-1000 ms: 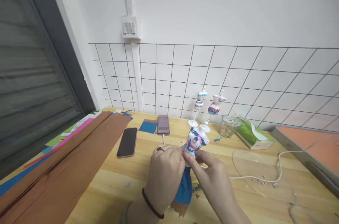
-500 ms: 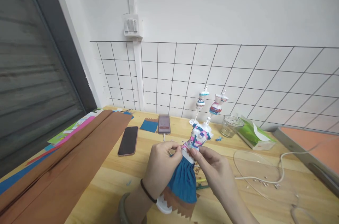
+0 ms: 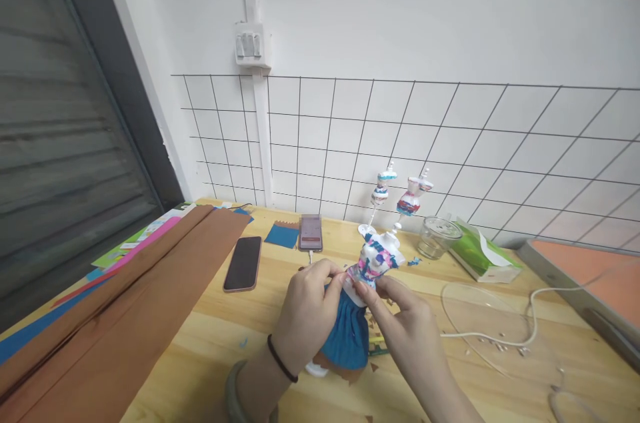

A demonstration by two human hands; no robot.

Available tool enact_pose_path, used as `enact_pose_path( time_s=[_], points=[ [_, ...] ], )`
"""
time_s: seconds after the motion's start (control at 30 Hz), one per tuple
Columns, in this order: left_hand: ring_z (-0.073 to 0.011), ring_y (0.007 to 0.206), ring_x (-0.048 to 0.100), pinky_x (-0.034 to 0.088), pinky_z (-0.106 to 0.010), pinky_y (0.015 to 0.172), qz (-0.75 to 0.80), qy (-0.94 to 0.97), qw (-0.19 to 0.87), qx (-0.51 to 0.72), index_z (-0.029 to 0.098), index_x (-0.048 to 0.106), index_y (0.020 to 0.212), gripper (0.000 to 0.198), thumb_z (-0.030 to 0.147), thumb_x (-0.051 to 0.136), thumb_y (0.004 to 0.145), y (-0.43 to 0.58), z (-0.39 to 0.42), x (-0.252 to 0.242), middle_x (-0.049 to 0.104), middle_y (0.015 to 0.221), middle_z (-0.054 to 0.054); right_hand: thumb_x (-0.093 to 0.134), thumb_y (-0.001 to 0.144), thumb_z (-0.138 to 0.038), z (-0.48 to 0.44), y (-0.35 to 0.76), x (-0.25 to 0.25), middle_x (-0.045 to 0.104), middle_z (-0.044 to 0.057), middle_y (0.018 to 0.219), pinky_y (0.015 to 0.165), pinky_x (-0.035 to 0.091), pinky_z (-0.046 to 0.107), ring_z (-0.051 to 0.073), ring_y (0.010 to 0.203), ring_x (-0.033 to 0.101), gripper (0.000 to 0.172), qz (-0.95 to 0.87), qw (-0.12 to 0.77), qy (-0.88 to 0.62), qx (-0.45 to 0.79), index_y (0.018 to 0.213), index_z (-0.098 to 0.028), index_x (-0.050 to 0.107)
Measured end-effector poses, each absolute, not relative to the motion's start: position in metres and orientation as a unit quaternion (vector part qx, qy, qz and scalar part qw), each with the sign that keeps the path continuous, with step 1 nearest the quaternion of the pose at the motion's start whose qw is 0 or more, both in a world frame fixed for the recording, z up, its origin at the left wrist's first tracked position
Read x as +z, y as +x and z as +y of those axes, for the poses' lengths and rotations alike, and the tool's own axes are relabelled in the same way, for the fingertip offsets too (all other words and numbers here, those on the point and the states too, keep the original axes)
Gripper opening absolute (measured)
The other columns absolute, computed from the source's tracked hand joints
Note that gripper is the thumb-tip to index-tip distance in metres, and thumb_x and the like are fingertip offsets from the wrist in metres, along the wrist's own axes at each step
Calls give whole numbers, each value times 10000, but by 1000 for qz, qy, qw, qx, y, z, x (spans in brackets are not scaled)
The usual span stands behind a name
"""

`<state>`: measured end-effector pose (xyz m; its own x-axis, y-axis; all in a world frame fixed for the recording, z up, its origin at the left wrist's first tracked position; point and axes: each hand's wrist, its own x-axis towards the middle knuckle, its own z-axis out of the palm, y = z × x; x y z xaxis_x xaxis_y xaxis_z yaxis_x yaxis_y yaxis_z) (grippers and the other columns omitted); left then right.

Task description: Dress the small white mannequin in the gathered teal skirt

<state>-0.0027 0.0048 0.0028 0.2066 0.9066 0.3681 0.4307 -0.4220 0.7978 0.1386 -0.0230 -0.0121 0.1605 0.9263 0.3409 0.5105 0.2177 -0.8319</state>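
Both hands pinch a miniature dress form (image 3: 381, 255) at its hips. Its white torso is painted with pink, blue and purple patches, and it leans to the right. Below the waist hangs a pleated blue skirt (image 3: 346, 335), paper by its look, with a white band at its top and brown at its hem. My left hand (image 3: 311, 303) is closed, thumb and forefinger on the left side of the white band. My right hand (image 3: 400, 316) is closed too, its thumb on the band's right side. Part of a white base (image 3: 317, 368) shows beneath the hem.
Two more painted miniature dress forms, one striped (image 3: 381, 193) and one red-and-white (image 3: 411, 199), stand at the back. Around them are phones (image 3: 243, 264), a glass cup (image 3: 436, 239) and a tissue pack (image 3: 483, 253). Brown sheets (image 3: 150, 303) cover the left side; a white cable (image 3: 493, 337) lies right.
The skirt's lower end has swung away from me, so it looks shorter and less of its brown zigzag hem shows. Both hands keep their pinch at the hips. The view has shifted slightly.
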Motion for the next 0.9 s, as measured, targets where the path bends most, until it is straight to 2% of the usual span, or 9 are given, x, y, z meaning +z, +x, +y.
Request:
enact_pose_path(
  time_s=[0.07,0.17,0.37,0.6,0.8,0.9],
  points=[
    [-202,770,598,437,-298,683,463,719,295,426,184,581,744,181,238,440,844,-5,6,3,655,774,-44,536,785,-485,-23,140,-8,526,1,601,549,370,227,156,614,482,341,-603,487,-573,266,627,-183,554],
    [-190,714,606,457,-292,647,452,678,385,434,182,552,714,164,252,461,831,-6,9,2,629,715,-29,526,793,-484,-22,146,-3,569,20,663,583,393,237,171,672,506,337,-594,484,-541,348,676,-174,585],
    [-172,712,637,503,-308,706,389,580,558,449,155,528,684,117,209,529,788,-7,12,6,630,690,-28,547,804,-431,-15,166,-1,614,21,709,622,400,241,174,706,526,287,-605,460,-496,420,719,-173,642],
    [-137,618,640,505,-269,642,339,516,660,427,125,558,718,153,261,580,786,-8,10,11,678,660,-49,564,818,-390,-12,181,-13,592,13,664,607,389,246,142,640,499,265,-568,495,-378,538,707,-167,656],
    [-112,536,618,456,-222,553,286,458,746,390,115,564,704,198,298,618,761,-8,7,9,672,627,-43,631,740,-445,-13,181,-18,604,39,635,642,444,307,169,622,534,300,-508,516,-322,610,676,-156,681],
    [-123,521,617,454,-236,540,278,428,776,371,115,558,702,201,296,637,742,-7,8,7,667,619,-47,636,719,-476,-15,180,-19,663,81,749,681,467,348,211,699,584,334,-490,511,-332,624,812,-165,715]
  ],
)
